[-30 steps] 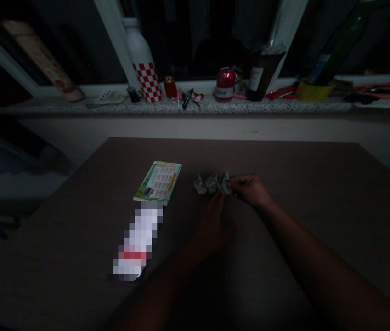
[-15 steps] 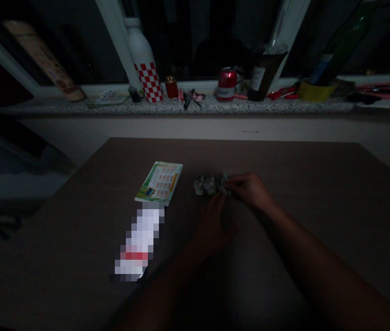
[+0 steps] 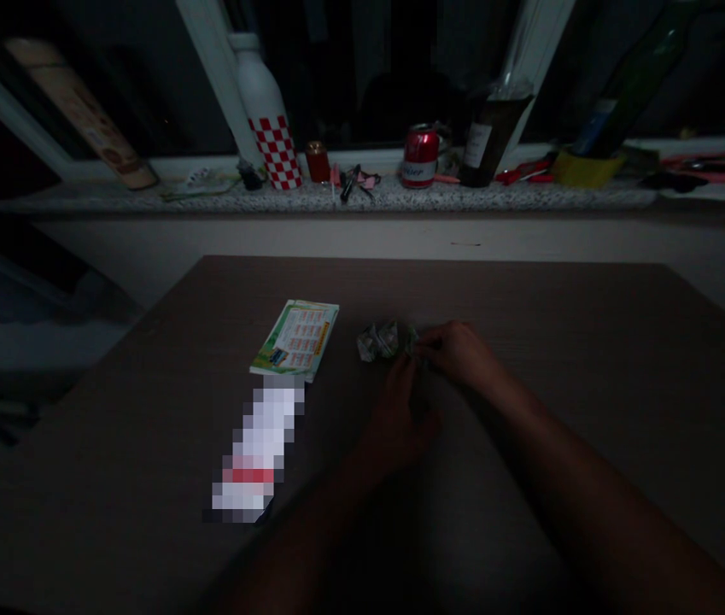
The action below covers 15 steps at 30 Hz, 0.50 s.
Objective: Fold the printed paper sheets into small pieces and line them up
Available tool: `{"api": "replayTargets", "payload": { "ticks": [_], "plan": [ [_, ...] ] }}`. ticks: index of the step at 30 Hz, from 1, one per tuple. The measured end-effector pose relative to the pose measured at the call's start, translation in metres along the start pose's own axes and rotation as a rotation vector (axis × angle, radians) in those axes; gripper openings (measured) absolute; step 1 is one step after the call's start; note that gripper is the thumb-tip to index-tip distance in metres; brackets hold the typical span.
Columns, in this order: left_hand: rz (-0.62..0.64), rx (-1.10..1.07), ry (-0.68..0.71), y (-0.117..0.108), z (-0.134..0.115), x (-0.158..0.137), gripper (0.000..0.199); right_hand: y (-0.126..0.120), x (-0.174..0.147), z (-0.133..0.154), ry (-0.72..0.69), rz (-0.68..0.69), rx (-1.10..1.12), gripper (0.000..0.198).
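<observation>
Three small folded paper pieces stand in a short row near the middle of the brown table: a left piece (image 3: 367,343), a middle piece (image 3: 388,340) and a right piece (image 3: 411,340). My right hand (image 3: 461,352) pinches the right piece from its right side with thumb and fingertips. My left hand (image 3: 400,418) lies low in front of the row. Its fingers stretch forward to the near edge of the middle and right pieces, and its thumb is apart. Dim light blurs the folds, and the right piece is partly hidden by my fingers.
A green-edged booklet with a calendar (image 3: 296,340) lies left of the row, above a phone with a blurred-out screen (image 3: 253,448). On the windowsill (image 3: 208,202) behind the table stand a checkered bottle (image 3: 272,128), a red can (image 3: 419,156), a dark cup (image 3: 490,141) and small clutter.
The paper pieces have shifted slightly left, and my right hand has moved slightly left with the right piece. My left hand is nearly unmoved.
</observation>
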State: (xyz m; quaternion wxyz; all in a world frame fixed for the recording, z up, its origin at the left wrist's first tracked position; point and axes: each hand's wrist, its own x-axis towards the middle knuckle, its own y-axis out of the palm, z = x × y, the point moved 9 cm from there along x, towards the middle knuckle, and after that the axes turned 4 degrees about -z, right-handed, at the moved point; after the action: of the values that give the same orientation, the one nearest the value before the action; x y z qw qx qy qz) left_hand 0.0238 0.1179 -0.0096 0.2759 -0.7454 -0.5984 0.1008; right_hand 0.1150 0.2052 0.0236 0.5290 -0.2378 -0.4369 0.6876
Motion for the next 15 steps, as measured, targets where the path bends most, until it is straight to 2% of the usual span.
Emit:
{"api": "replayTargets", "payload": {
  "ticks": [5,11,15],
  "plan": [
    [0.031,0.059,-0.071,0.0017,0.0016,-0.0001,0.079,0.002,-0.0012,0.0003,-0.004,0.003,-0.065,0.017],
    [0.047,0.067,-0.012,0.0033,-0.0041,-0.0005,0.081,0.0028,-0.0038,0.0012,-0.002,0.023,-0.101,0.018],
    [0.051,0.077,-0.028,0.0047,-0.0034,-0.0007,0.081,0.0028,-0.0059,0.0011,0.014,0.02,-0.12,0.019]
  ]
}}
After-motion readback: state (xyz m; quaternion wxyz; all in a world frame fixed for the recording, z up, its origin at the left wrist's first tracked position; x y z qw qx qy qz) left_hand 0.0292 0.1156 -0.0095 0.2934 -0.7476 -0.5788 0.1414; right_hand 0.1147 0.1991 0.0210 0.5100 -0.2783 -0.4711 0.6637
